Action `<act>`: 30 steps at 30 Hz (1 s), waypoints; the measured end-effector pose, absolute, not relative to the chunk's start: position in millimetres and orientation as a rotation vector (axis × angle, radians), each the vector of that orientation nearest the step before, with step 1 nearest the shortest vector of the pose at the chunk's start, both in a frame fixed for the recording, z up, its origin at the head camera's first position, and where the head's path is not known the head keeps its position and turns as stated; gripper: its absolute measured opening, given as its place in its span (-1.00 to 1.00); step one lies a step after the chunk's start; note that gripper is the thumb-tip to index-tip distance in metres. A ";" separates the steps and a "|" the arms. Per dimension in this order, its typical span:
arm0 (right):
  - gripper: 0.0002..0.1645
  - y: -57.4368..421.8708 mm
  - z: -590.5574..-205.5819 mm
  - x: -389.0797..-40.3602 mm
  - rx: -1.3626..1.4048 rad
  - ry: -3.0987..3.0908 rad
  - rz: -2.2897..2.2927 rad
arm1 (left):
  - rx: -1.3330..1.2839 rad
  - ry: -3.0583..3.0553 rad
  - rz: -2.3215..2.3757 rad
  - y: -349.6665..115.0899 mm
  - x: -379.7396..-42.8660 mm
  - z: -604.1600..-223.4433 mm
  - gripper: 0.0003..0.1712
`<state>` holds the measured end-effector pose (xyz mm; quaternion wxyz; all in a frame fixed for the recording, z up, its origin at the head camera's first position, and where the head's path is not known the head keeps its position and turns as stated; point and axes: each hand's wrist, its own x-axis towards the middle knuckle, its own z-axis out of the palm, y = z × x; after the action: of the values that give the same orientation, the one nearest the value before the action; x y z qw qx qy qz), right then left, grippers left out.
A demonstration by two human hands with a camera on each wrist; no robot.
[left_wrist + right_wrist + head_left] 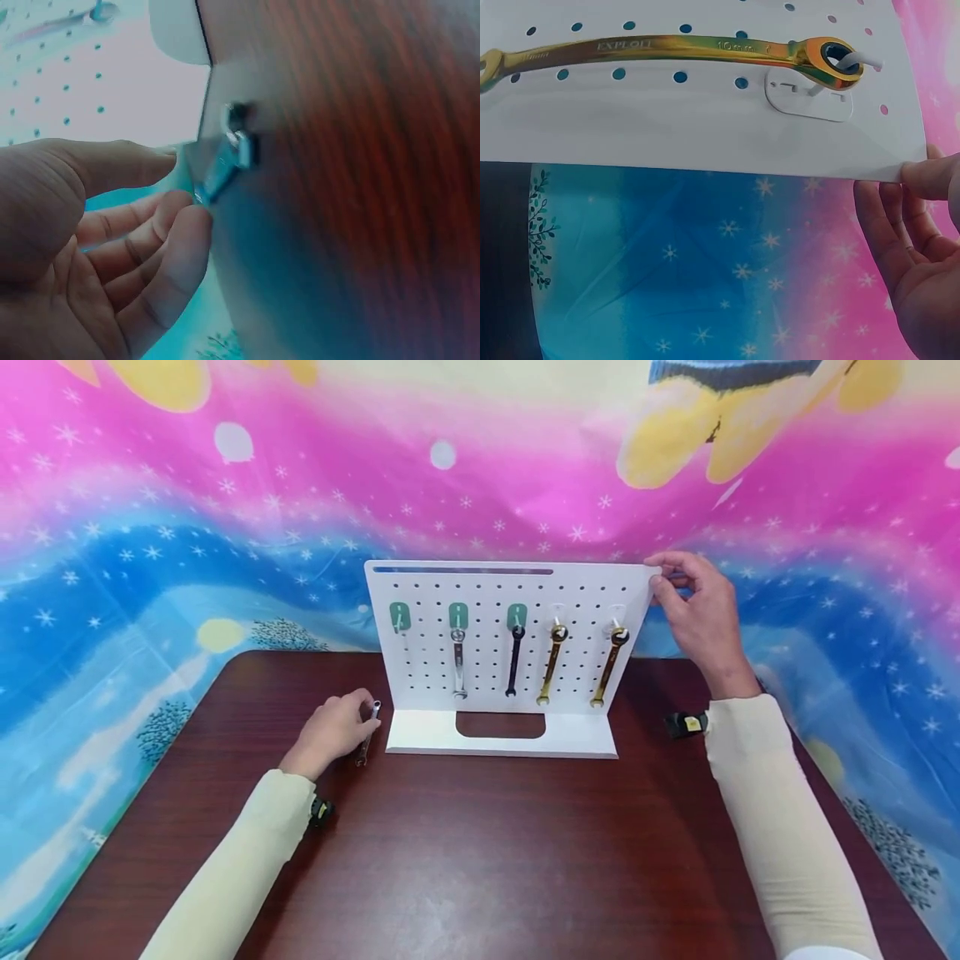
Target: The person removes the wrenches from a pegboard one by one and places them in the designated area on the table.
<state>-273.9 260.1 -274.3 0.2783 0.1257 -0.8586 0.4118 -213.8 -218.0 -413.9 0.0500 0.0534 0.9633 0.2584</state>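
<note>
A white pegboard stands on its base, and my right hand pinches its top right corner, thumb in front and fingers behind. At the board's left, a small silver wrench is on the table. My left hand is over this wrench, thumb and bent fingers apart; the thumb partly covers it in the head view. Hooks on the board carry a silver wrench, a black wrench, a gold wrench and another gold wrench, marked 10mm. The leftmost hook has no wrench.
The board's base has a cutout at its middle. Brown wooden tabletop extends in front and to both sides. Behind hangs a colourful patterned cloth. A black wrist device sits at the right sleeve, another at the left.
</note>
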 end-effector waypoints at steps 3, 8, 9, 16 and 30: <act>-0.63 261.3 -274.1 -274.5 0.349 -2.307 1.119 | 0.220 3.005 0.770 -206.7 -209.4 -408.3 -0.76; -0.64 264.8 -274.3 -277.9 0.424 -2.281 1.253 | 0.351 3.029 0.859 -186.8 -206.7 -399.8 -0.83; -0.64 265.5 -274.3 -278.5 0.435 -2.280 1.279 | 0.371 3.030 0.874 -182.6 -206.7 -398.1 -0.81; -0.63 267.3 -273.5 -278.9 0.422 -2.307 1.356 | 0.488 3.072 1.025 -155.2 -209.9 -392.7 -0.74; -0.63 268.4 -273.2 -277.2 0.417 -2.277 1.421 | 0.675 2.960 1.647 -105.9 -226.5 -396.1 -0.72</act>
<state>-277.2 268.4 -273.2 0.2107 0.1501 -0.8194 0.5114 -226.5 -105.9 -396.1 -0.1555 0.1930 0.8465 0.4711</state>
